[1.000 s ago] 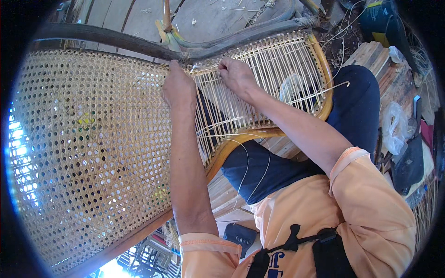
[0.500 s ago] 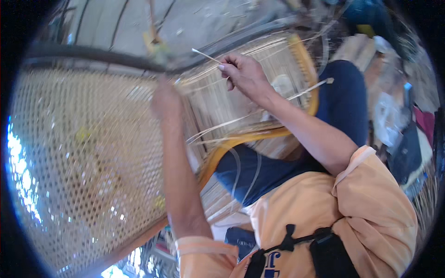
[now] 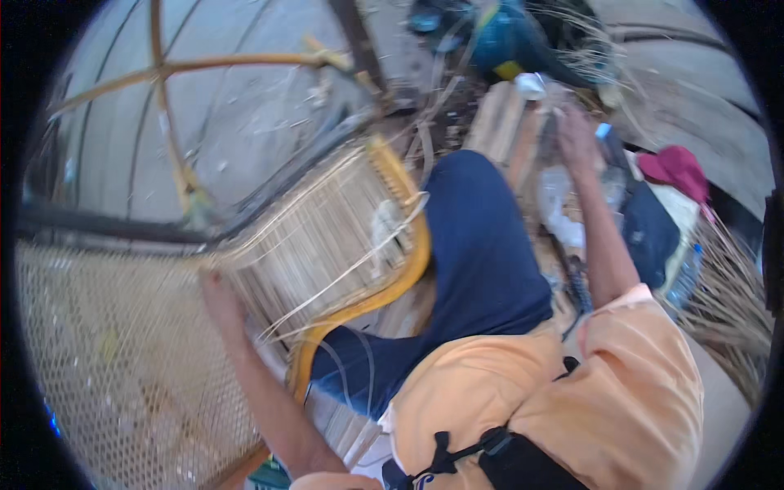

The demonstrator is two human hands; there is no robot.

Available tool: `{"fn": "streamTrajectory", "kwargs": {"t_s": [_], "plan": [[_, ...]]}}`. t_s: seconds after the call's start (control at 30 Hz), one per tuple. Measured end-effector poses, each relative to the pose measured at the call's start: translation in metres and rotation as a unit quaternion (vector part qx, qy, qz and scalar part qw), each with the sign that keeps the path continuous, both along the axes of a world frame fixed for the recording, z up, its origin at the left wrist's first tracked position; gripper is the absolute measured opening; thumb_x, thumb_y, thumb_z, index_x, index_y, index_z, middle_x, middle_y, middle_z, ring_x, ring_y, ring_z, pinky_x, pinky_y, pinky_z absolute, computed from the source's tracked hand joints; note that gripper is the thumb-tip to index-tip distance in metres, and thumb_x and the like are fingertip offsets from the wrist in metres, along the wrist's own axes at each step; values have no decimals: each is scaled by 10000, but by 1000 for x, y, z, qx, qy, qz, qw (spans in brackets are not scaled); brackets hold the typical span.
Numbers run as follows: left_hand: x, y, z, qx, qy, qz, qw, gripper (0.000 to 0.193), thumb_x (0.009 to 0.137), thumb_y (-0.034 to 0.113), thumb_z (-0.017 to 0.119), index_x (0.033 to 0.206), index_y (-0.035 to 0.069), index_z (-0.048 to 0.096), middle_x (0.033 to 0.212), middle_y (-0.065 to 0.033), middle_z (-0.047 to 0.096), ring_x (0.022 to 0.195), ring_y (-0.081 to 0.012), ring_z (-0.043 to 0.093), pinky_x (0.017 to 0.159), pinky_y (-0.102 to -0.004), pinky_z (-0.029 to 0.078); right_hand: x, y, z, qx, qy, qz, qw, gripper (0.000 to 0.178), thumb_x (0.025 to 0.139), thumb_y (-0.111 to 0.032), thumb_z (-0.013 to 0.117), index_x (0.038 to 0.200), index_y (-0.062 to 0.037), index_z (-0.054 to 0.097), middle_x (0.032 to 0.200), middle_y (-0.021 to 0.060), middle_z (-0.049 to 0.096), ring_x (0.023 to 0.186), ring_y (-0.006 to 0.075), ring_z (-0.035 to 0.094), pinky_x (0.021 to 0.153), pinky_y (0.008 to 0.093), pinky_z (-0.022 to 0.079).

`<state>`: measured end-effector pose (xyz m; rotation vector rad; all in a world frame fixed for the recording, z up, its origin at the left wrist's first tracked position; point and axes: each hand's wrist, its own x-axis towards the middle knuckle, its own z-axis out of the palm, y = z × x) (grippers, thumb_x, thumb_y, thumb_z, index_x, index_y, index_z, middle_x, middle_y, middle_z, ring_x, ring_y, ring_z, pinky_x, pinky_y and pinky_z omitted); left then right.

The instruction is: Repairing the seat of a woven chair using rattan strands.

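A rattan frame with a woven cane lattice point(image 3: 106, 343) fills the left side. Joined to it is a section of pale parallel strands point(image 3: 302, 237), edged by a curved yellow rim point(image 3: 404, 278). My left hand point(image 3: 220, 298) is at the corner where the lattice meets this section; its fingers are blurred, so their grip is hidden. Far out to the right, my right hand point(image 3: 576, 135) reaches over wooden boards point(image 3: 496, 118), beside a crumpled clear plastic bag point(image 3: 558, 204). Motion smears its fingers, and I cannot make out anything in them. A loose cane strip point(image 3: 347, 273) crosses the strand section.
Bent rattan poles point(image 3: 237, 61) cross at the back left. Behind the boards lies a dark teal item point(image 3: 510, 45). To the right are a dark red cap point(image 3: 676, 171), a plastic bottle point(image 3: 684, 273) and a heap of dry strips point(image 3: 727, 286). My bent leg point(image 3: 482, 237) is beside the rim.
My right hand has swung from above the strand section, where it held a thin pale strip, to the boards at right. My left hand remains near the lattice corner. The view has turned right.
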<state>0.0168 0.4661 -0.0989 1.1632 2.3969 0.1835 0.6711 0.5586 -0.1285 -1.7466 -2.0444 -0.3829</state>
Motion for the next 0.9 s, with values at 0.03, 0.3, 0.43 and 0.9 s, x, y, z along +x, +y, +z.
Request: {"fn": "streamTrajectory", "kwargs": {"t_s": [0.03,0.3,0.43,0.9], "plan": [[16,8,4,-32,7,-12,999,515,802,82,512,1294,-16,394,1272,-201,470,1174,-314,459,988,-360,351,30,2,-1,-77,2,-26,997,240,903,-207,475,1028,-24,565,889,187,587,762,276,569,702,391,445],[45,2,20,64,-215,129,966,676,761,-92,314,1401,-24,108,1334,-251,373,768,-200,631,491,-224,457,-306,15,58,-306,662,87,679,182,808,-109,629,972,-37,598,916,36,602,854,105,564,777,234,457],[54,10,25,74,-231,146,959,700,756,-104,329,1409,-1,97,1314,-243,397,675,-165,623,511,-217,448,-472,-29,-13,-422,730,166,512,147,763,-59,612,898,-23,570,810,48,568,773,127,559,702,265,464],[44,-8,22,100,-95,62,988,580,770,-38,388,1332,-52,246,1220,-272,479,1115,-391,499,928,-404,392,-572,-66,-35,-465,683,128,549,178,811,8,575,983,-18,535,832,21,562,807,85,558,736,228,470]]}}
